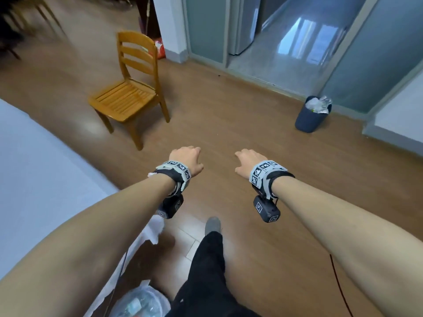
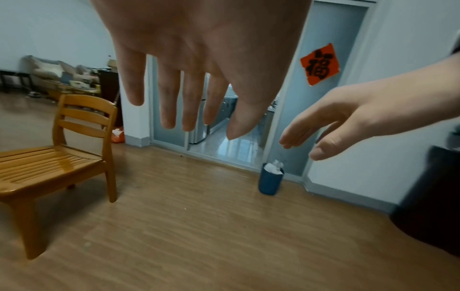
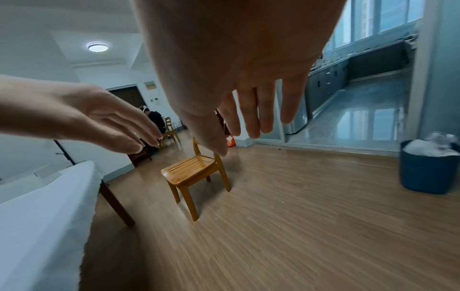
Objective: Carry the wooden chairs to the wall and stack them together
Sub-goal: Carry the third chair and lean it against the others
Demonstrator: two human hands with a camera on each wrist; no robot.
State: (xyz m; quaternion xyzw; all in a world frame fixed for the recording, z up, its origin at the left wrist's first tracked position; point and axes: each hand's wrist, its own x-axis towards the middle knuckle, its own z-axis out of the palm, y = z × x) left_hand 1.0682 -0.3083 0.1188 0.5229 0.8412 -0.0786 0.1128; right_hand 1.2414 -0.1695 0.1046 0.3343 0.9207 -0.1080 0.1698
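Note:
A wooden chair (image 1: 128, 97) with a slatted seat and ladder back stands upright on the wood floor, ahead and to the left. The left wrist view shows the chair (image 2: 57, 157) close at the left; the right wrist view shows the chair (image 3: 196, 171) farther off. My left hand (image 1: 186, 157) and right hand (image 1: 248, 161) reach forward side by side above the floor, both empty with fingers straight and relaxed. Neither touches the chair. Another chair (image 3: 170, 128) stands far back near a seated person.
A white-covered table (image 1: 41, 179) runs along the left, its dark leg (image 3: 117, 204) showing. A blue waste bin (image 1: 312, 115) full of paper stands at the right by a glass sliding door (image 1: 206, 26). A plastic bag (image 1: 139, 303) lies near my feet. Open floor lies ahead.

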